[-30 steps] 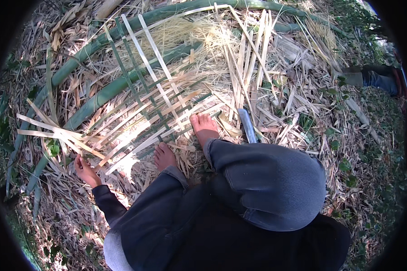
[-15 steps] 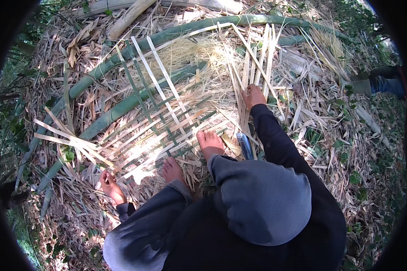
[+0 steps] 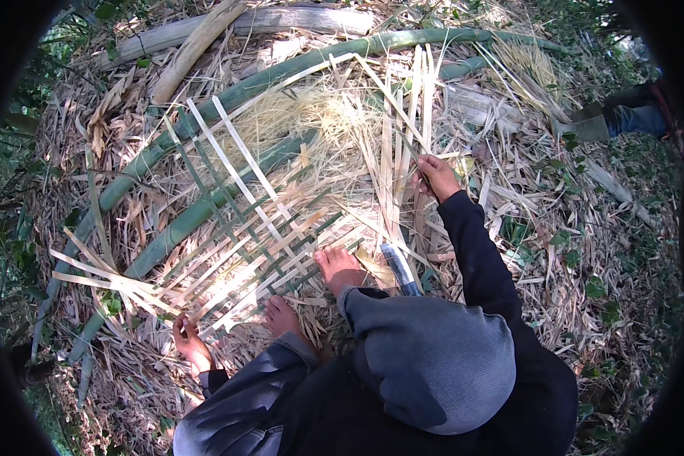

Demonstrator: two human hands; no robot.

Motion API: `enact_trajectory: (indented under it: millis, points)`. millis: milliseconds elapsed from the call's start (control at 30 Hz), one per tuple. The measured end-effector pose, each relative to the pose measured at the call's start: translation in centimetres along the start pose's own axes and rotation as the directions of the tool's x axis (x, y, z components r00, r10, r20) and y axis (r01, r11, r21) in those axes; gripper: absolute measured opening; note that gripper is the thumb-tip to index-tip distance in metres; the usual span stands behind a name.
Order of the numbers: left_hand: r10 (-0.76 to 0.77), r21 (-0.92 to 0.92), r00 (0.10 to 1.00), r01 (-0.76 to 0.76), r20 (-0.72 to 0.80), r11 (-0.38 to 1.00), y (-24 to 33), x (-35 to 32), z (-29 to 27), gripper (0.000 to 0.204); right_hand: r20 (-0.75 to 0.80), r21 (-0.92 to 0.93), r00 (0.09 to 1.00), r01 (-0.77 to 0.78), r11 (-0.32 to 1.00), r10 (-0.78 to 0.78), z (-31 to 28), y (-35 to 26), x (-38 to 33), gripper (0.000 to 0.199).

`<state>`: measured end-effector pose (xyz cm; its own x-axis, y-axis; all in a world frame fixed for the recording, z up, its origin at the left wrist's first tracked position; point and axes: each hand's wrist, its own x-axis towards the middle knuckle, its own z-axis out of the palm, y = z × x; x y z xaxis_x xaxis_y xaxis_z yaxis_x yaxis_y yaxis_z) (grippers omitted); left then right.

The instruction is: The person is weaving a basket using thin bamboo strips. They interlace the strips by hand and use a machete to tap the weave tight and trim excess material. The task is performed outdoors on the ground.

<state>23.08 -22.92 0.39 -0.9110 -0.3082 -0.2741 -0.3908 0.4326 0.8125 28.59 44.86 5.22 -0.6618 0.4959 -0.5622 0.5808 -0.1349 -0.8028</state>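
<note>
A loosely woven panel of pale and green bamboo strips [image 3: 268, 214] lies on the ground, two whitish strips crossing it toward the far side. My bare right foot [image 3: 337, 267] presses on its near right edge; my left foot [image 3: 283, 318] rests at its near edge. My right hand [image 3: 437, 178] is raised right of the panel, pinching a thin dark green bamboo strip, beside a bundle of loose pale strips [image 3: 388, 152]. My left hand [image 3: 193, 346] is at the panel's near left corner, fingers curled by the strip ends; what they grip cannot be made out.
A long bent green bamboo pole [image 3: 239, 97] arches behind the panel, with a second green pole [image 3: 167, 237] nearer. Yellow shavings [image 3: 323, 114] lie between. A dark, shiny elongated object [image 3: 400, 267] lies by my right foot. Another person's leg [image 3: 631, 121] shows at the right.
My right hand has come off the loose strips, turned and closed on a thin green strip. My left hand stays at the panel's corner. The whole view has shifted slightly.
</note>
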Motion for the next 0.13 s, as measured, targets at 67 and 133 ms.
enact_trajectory:
  millis: [67,133]
  points:
    - [0.013,-0.012,1.0,-0.013,0.022,1.0,0.4,-0.1,0.3,0.027,-0.057,-0.006,0.998,-0.018,1.0,0.018,-1.4,0.5,-0.4,0.024]
    - [0.009,0.011,1.0,-0.009,0.028,1.0,0.1,0.2,0.1,0.028,-0.059,-0.087,0.997,-0.049,0.995,0.044,-3.7,2.1,-0.5,0.026]
